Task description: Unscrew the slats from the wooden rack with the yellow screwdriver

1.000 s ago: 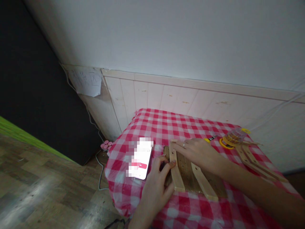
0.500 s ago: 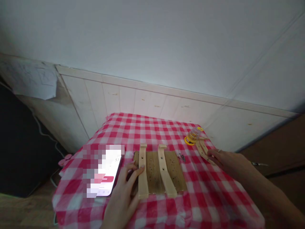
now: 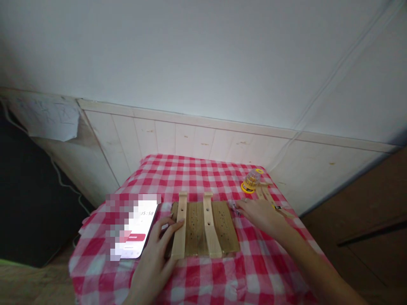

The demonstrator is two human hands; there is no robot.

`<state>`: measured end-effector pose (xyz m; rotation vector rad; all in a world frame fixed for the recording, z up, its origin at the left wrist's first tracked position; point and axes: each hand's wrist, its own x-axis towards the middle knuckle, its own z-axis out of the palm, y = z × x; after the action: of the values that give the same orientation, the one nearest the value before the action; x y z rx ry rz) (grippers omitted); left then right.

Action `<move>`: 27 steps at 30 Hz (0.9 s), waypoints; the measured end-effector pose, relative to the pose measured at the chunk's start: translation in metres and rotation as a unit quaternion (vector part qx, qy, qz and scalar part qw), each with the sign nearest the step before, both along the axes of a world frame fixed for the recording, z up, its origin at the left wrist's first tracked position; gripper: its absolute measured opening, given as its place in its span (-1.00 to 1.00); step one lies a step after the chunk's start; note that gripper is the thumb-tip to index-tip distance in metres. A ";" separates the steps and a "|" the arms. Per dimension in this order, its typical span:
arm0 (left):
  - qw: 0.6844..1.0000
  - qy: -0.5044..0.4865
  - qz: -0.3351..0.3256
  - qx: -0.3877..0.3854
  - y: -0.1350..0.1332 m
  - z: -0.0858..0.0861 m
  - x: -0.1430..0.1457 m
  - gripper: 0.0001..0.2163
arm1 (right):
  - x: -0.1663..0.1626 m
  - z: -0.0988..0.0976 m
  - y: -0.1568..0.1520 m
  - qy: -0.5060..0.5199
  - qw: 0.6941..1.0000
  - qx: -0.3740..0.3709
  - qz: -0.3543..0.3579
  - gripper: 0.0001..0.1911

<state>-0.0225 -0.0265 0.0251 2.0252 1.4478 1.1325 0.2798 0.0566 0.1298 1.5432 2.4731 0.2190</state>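
Observation:
A brown wooden board (image 3: 197, 228) lies on the red-and-white checked tablecloth (image 3: 197, 178), with two pale slats (image 3: 207, 224) across it. My left hand (image 3: 157, 250) rests flat against the left slat, fingers stretched out. My right hand (image 3: 259, 214) reaches to the board's right edge, its fingertips at some small dark screws (image 3: 234, 207). Whether the fingers hold anything I cannot make out.
A phone (image 3: 138, 232) with a lit screen lies left of the board. A clear container with a yellow lid (image 3: 250, 182) and loose wooden slats (image 3: 265, 195) sit at the back right. White panelled wall behind; the table's edges drop off left and right.
My right hand moved from the board out to the slats at the right, then back to the screws beside the board. The camera swung right. My left hand stayed on the left slat.

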 end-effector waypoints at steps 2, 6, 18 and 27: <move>1.000 -0.008 0.002 0.006 0.000 0.001 0.001 -0.52 | -0.006 -0.003 0.006 0.002 1.000 -0.010 0.005 -0.80; 1.000 -0.016 0.003 -0.003 -0.001 0.003 0.002 -0.55 | -0.008 -0.001 0.007 0.017 1.000 -0.004 0.005 -0.83; 0.999 -0.026 -0.017 0.025 0.004 0.006 0.003 -0.59 | -0.054 0.072 -0.025 0.441 0.874 0.093 0.180 -0.73; 0.993 -0.115 -0.017 0.015 0.004 0.001 0.007 -0.46 | -0.118 0.039 0.017 0.365 0.823 0.139 0.412 -0.63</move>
<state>-0.0157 -0.0221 0.0258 1.8604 1.2848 1.3320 0.1619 0.0738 0.1688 0.5107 3.7587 0.1265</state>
